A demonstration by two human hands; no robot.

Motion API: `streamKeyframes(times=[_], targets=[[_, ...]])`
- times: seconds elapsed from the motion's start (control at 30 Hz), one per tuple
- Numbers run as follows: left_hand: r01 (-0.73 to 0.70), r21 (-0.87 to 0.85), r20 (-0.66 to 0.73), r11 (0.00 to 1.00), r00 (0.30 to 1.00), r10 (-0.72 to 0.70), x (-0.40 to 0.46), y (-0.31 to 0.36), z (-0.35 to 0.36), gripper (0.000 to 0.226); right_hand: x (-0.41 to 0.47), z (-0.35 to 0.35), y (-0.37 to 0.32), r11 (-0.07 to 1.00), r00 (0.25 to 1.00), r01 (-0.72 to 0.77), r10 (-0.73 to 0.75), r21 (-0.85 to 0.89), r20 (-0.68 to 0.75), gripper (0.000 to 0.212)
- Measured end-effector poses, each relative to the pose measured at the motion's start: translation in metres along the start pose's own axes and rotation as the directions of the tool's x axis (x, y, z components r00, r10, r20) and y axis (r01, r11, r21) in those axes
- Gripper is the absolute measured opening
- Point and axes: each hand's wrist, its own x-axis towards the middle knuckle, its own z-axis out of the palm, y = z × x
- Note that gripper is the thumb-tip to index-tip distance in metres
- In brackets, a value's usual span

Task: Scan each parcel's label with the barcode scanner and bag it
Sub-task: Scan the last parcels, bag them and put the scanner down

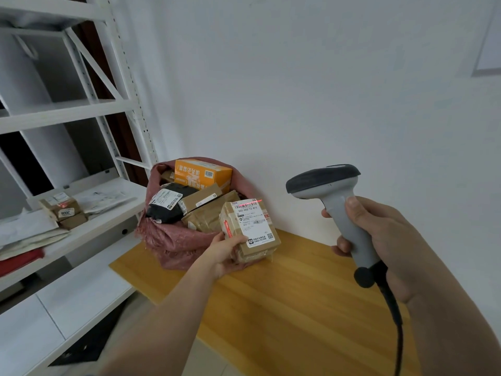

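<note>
While the red scan line crosses its label, the parcel sits above the tabletop, beside the bag; left hand cups its lower end, right hand grips the scanner; likely light, stiff, taped slick; hold by the edges.

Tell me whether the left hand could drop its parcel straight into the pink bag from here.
Probably yes. The left hand holds the parcel right beside the pink bag, whose open mouth is heaped with parcels but unobstructed.
</note>
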Motion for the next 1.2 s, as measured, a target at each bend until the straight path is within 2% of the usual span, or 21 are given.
streamKeyframes(times=[0.13, 0.27, 0.4, 0.43, 0.53, 0.63, 0.8, 0.87, 0.97, 1.07, 1.13, 1.2], targets=[[-0.004, -0.002, -0.007, 1.0, 1.0, 0.004, -0.002, 0.001, 0.002, 0.104, 0.003, -0.002, 0.0, 1.0, 1.0, 0.001, -0.001, -0.006, -0.008, 0.031], [-0.042, -0.004, -0.014, 0.999, 0.999, 0.042, -0.007, 0.007, 0.0, 0.091, 0.011, 0.004, 0.0, 1.0, 1.0, -0.008, 0.008, 0.005, 0.027, 0.033], [-0.152, 0.038, -0.055, 0.988, 0.987, 0.154, -0.009, 0.018, -0.01, 0.112, 0.021, 0.02, 0.002, 0.998, 0.995, -0.007, 0.002, 0.058, 0.096, 0.03], [-0.171, 0.03, -0.057, 0.985, 0.983, 0.172, -0.009, 0.023, -0.014, 0.106, 0.024, 0.026, 0.002, 0.998, 0.994, -0.004, -0.004, 0.069, 0.11, 0.03], [-0.258, -0.043, -0.054, 0.965, 0.965, 0.255, -0.007, 0.045, -0.028, 0.069, 0.036, 0.045, 0.008, 0.999, 0.99, 0.022, -0.029, 0.047, 0.136, 0.027], [-0.363, -0.06, -0.133, 0.93, 0.926, 0.353, 0.002, 0.076, -0.046, 0.052, 0.054, 0.064, 0.016, 1.0, 0.994, 0.02, -0.018, -0.019, 0.107, 0.03], [-0.526, -0.111, -0.316, 0.844, 0.823, 0.471, 0.038, 0.13, -0.085, 0.042, 0.098, 0.104, 0.037, 1.0, 1.0, 0.011, -0.011, -0.015, 0.018, 0.031], [-0.55, -0.125, -0.361, 0.826, 0.8, 0.478, 0.058, 0.148, -0.103, 0.044, 0.119, 0.127, 0.045, 1.0, 1.0, 0.006, -0.006, 0.011, -0.004, 0.031], [-0.495, -0.143, -0.385, 0.857, 0.825, 0.413, 0.087, 0.168, -0.127, 0.073, 0.151, 0.167, 0.056, 1.0, 0.999, -0.015, 0.016, 0.017, -0.033, 0.034], [-0.331, -0.039, -0.357, 0.943, 0.886, 0.297, 0.113, 0.181, -0.14, 0.11, 0.177, 0.201, 0.064, 0.998, 0.997, -0.045, 0.047, 0.038, -0.06, 0.026], [-0.238, 0.168, -0.344, 0.957, 0.895, 0.283, 0.121, 0.185, -0.145, 0.112, 0.191, 0.217, 0.07, 0.998, 0.995, -0.057, 0.059, 0.033, -0.08, 0.023], [-0.163, 0.4, -0.37, 0.902, 0.872, 0.321, 0.127, 0.187, -0.149, 0.097, 0.203, 0.23, 0.077, 0.997, 0.991, -0.079, 0.08, 0.017, -0.107, 0.022]])
